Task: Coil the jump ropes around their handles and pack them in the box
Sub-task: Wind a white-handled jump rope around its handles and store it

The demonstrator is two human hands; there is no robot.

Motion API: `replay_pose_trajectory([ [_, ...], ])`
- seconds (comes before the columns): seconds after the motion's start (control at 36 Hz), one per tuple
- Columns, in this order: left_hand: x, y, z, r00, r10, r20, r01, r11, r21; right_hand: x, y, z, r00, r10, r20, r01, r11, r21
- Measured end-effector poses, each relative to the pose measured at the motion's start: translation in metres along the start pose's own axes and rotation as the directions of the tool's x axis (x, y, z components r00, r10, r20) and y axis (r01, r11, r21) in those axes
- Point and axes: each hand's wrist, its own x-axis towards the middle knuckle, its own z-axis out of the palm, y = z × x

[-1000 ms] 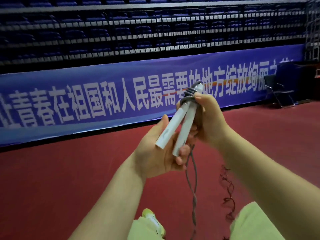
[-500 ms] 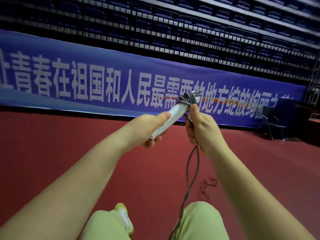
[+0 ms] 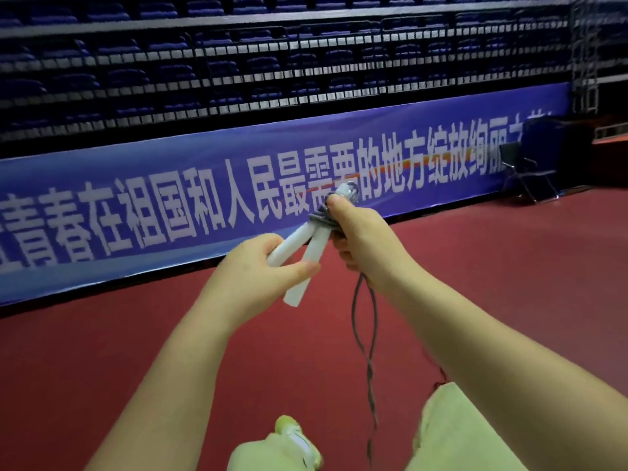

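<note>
Two white jump rope handles [image 3: 312, 253] are held side by side in front of me, their lower ends spread apart. My left hand [image 3: 258, 273] grips their lower part, thumb over the front. Grey rope [image 3: 321, 217] is wound in several turns around their upper part. My right hand [image 3: 360, 239] grips the handles at that coil, thumb pressed near the top end. The loose doubled rope [image 3: 368, 338] hangs twisted from under my right hand down toward the floor. No box is in view.
The red floor [image 3: 509, 283] stretches ahead to a blue banner [image 3: 136, 205] below dark stands. A black folding chair [image 3: 526, 168] stands at the far right. My knees in light green trousers [image 3: 452, 433] and a shoe [image 3: 299, 440] are at the bottom.
The handles' lower ends have spread apart again and sit lower in view. My left hand now wraps them from the front. The camera view swung level.
</note>
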Motion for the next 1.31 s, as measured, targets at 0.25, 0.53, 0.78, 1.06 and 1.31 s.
replay_pose_trajectory([
  [0.25,0.0,-0.006,0.006,0.784,0.24,0.573,0.345,0.598,-0.723,-0.003,-0.004,-0.007,1.0,0.017,-0.018,-0.015,0.993,0.113],
  [0.53,-0.012,-0.013,0.023,0.843,0.153,0.515,0.392,0.482,-0.784,-0.005,-0.001,-0.007,0.979,-0.021,0.201,0.037,0.997,-0.074],
  [0.78,-0.01,-0.007,0.022,0.975,-0.095,0.199,0.188,0.831,-0.524,-0.002,0.002,0.003,0.999,0.04,0.004,-0.038,0.959,-0.279],
  [1.06,0.001,-0.006,0.008,0.996,0.011,-0.088,-0.016,0.998,-0.059,-0.001,-0.005,0.008,0.977,0.18,0.113,-0.184,0.983,0.022],
  [1.31,-0.002,0.008,0.018,0.991,0.099,-0.089,-0.09,0.991,0.094,-0.003,-0.002,0.001,0.988,0.151,0.037,-0.153,0.985,0.077],
])
